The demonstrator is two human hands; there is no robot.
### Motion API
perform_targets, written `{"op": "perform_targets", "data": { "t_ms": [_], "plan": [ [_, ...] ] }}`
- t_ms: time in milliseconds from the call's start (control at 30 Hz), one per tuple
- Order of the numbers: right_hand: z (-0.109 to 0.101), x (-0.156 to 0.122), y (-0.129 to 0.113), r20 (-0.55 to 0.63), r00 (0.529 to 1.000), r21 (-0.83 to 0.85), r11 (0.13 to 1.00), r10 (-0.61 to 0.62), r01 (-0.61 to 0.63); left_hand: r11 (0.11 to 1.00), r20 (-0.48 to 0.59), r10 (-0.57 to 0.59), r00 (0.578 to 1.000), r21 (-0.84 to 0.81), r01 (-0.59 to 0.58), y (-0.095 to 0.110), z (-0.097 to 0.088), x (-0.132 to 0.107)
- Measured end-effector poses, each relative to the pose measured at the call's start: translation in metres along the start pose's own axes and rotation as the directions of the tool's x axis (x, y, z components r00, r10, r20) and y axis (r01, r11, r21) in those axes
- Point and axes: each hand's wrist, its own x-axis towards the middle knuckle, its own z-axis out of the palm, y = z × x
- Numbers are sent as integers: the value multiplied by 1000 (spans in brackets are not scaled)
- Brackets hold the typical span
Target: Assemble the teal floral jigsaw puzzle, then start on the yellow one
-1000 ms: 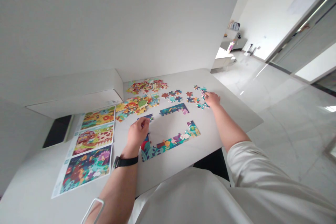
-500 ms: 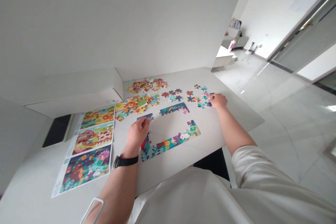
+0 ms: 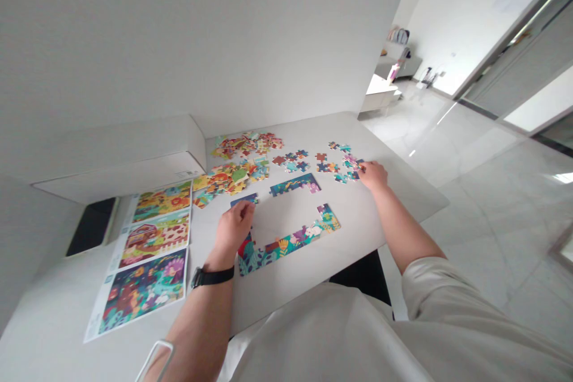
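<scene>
My left hand [image 3: 234, 228] rests on the white table [image 3: 403, 194] with its fingers curled, pinching the dark blue puzzle piece [image 3: 244, 199] at the upper left corner of a half-built puzzle frame [image 3: 289, 241]. My right hand [image 3: 373, 174] reaches to the far right and its closed fingertips touch a small group of loose teal and pink pieces [image 3: 347, 168]. A joined blue strip of pieces [image 3: 295, 184] lies between the two hands.
A reference sheet with three pictures [image 3: 145, 256] lies at the left. A heap of orange and red pieces [image 3: 237, 161] sits behind it, next to a white box [image 3: 116, 155]. A black wristband [image 3: 212, 276] is on my left wrist. The table's right edge drops to a tiled floor.
My right hand has slid a little to the right, from over the loose pieces to their right edge. My left hand has stayed on the blue piece.
</scene>
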Motion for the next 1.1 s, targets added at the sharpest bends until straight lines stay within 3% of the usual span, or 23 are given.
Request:
{"op": "perform_targets", "data": {
  "t_ms": [300,500,700,967,1100],
  "plan": [
    [14,-23,-1,-42,977,59,976,-209,212,1000,20,8,1000,10,-8,2,0,-1],
    [20,-31,2,-74,912,171,896,-404,411,1000,22,27,999,-7,-27,-1,2,1],
    [27,-29,11,-108,948,159,936,-299,314,999,21,32,999,-1,-32,-1,2,1],
    [36,-31,18,-94,928,195,907,-361,373,1000,10,21,1000,6,-21,-2,4,1],
    [41,-32,32,-132,888,267,847,-440,459,1000,32,13,999,3,-13,-1,4,1]
  ]
}}
